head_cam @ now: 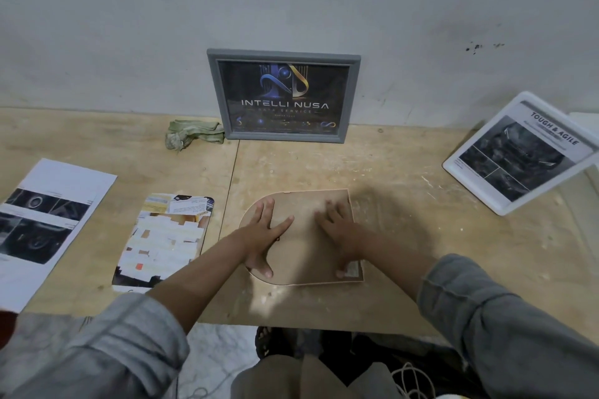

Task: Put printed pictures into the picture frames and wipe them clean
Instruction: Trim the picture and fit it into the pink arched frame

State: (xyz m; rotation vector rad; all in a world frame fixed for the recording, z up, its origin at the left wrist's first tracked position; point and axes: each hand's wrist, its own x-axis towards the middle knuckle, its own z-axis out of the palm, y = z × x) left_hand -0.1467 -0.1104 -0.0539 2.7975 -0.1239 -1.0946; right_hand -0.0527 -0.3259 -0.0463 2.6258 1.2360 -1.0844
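Step in hand, by the look of it: closing up the back of a frame. An arch-topped frame (301, 236) lies face down on the counter (405, 172), near edge, centre, w/ its brown backing board up. Both hands are flat on that board, well apart. Left hand (264, 236) sits on the rounded left end, fingers straight & spread, thumb down by the near edge. Right hand (340, 230) is on the right side, fingers pointing far, thumb at the near-right corner beside a small pale patch; can't tell if that's a tab or a label. Neither hand grips anything; they just press.

Already done, judging by how they stand: grey frame (283, 95) w/ a dark "INTELLI NUSA" print leans on the wall, far centre. White frame (518, 152) w/ a "TOUGH & AGILE" print stands tilted at the right.

Still loose: a printed sheet (48, 223) w/ b&w photos at far left, and a round-cornered colour print (162, 236) just left of the arch frame. Can't tell if a picture is already under the backing.

Next move prob calls for: seat the board evenly, lock any tabs (not visible here), flip the frame face up. Then the green cloth (194, 134), crumpled just left of the grey frame, is needed for the wipe; it's a reach to the far side.
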